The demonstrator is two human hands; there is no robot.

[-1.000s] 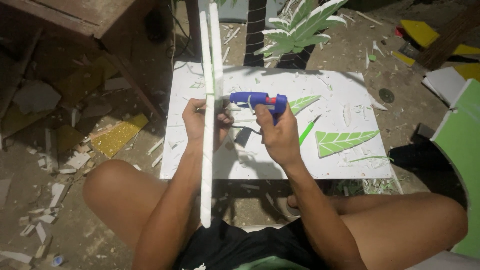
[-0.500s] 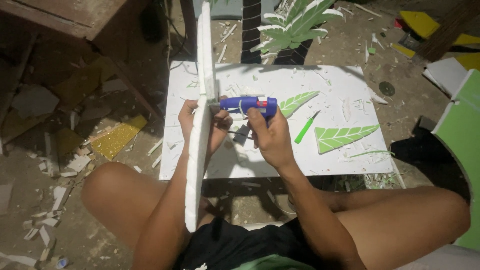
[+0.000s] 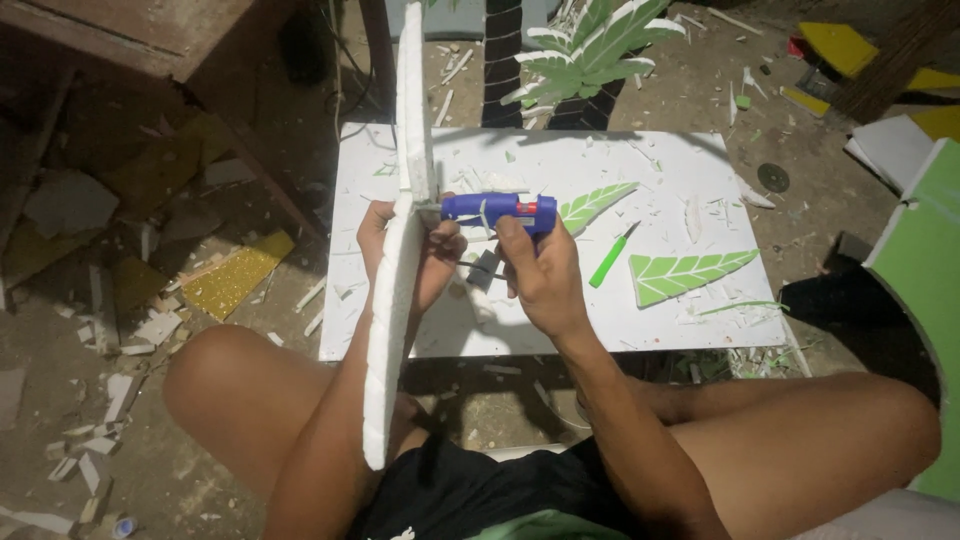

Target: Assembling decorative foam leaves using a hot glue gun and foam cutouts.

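I see my left hand clamped around a long white foam strip, held edge-up over my lap so its side faces the blue glue gun gripped in my right hand, nozzle seemingly touching it, above the white board.

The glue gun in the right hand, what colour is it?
The glue gun is blue with a small red part on top, seen in the head view.

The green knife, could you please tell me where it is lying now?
In the head view, the green knife lies on the white board, right of the right hand, between two green leaf cutouts.
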